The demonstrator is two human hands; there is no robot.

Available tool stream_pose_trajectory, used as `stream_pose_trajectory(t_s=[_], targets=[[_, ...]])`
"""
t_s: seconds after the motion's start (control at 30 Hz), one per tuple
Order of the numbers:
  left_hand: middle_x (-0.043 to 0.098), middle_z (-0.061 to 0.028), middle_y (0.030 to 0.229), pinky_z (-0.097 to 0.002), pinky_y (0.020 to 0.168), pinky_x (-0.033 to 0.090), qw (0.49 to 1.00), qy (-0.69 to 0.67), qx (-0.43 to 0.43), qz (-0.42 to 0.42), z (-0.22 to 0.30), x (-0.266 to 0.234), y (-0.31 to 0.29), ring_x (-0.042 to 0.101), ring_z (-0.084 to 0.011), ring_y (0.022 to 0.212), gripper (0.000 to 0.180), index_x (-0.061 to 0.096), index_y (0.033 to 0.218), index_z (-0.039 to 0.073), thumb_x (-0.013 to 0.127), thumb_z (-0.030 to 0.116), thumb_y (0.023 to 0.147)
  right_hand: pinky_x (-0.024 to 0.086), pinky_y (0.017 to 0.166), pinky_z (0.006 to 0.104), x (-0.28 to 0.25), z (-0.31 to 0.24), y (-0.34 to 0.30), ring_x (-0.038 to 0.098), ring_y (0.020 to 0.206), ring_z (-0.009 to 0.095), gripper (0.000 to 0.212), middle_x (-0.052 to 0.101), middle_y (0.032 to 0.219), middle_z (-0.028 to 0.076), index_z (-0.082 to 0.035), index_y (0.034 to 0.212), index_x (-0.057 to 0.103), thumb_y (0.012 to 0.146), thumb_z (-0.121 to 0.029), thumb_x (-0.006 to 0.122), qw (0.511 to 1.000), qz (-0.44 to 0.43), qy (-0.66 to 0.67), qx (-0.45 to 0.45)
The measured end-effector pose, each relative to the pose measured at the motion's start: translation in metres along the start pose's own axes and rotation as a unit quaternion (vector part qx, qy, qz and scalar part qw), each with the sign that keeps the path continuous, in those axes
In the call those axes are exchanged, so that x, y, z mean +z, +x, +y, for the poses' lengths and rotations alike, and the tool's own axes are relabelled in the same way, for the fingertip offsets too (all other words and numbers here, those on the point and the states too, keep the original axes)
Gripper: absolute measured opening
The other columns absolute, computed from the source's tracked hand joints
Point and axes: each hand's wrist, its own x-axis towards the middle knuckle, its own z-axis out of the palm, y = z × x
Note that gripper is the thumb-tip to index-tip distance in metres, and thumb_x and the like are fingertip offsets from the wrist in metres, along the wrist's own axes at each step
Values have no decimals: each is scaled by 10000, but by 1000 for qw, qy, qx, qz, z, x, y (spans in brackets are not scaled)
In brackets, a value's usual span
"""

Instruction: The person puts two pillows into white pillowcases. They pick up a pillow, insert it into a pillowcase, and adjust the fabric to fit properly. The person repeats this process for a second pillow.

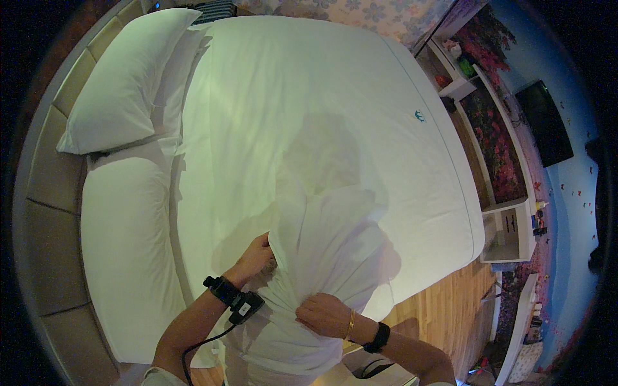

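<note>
A white pillowcase [331, 241] lies in front of me at the near side of the bed, its upper part flat and creased. Its lower part bulges over a white pillow [283, 354] close to my body. My left hand [256, 258] is closed on the left edge of the pillowcase, with the fingertips partly hidden by the cloth. Lower and to the right, my right hand [324, 315] pinches the gathered fabric, and creases fan out from its fingers. Each wrist wears a black band, and a cable runs from the left one.
The bed [257, 83] carries a smooth white sheet. Two white pillows, a far one [125, 83] and a near one [129, 251], rest along the padded headboard [51, 225]. Wooden floor [444, 302] shows at the right, beside a white shelf unit [505, 241] and a wall-mounted television [544, 122].
</note>
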Motion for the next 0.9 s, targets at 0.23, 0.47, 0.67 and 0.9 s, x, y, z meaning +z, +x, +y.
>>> stream_pose_trajectory(t_s=[0.23,0.47,0.67,0.9], targets=[[581,-202,727,-364,608,464,892,433,-5,-132,-1,13,-14,572,-328,668,198,558,815,-23,516,116,680,398,603,394,-56,36,15,522,673,280,223,523,629,101,-60,695,542,744,-277,539,971,127,-130,158],[582,-176,726,-391,608,466,876,459,104,-107,-21,23,-31,561,-354,675,200,554,842,12,509,120,680,368,754,375,-77,57,51,464,944,250,423,509,1024,79,-79,1027,502,672,-271,628,970,161,-124,136],[576,-175,827,-388,654,460,837,534,44,-113,-17,32,-26,557,-343,748,189,544,834,6,502,123,692,370,711,355,-75,68,65,487,881,219,322,528,927,57,-110,958,520,681,-247,611,976,79,-197,55],[575,-193,857,-396,748,430,920,383,55,-68,2,35,-17,534,-368,839,210,529,936,24,455,92,752,380,653,367,-67,119,80,532,739,241,169,525,794,72,-76,872,490,726,-142,546,909,198,-240,277]])
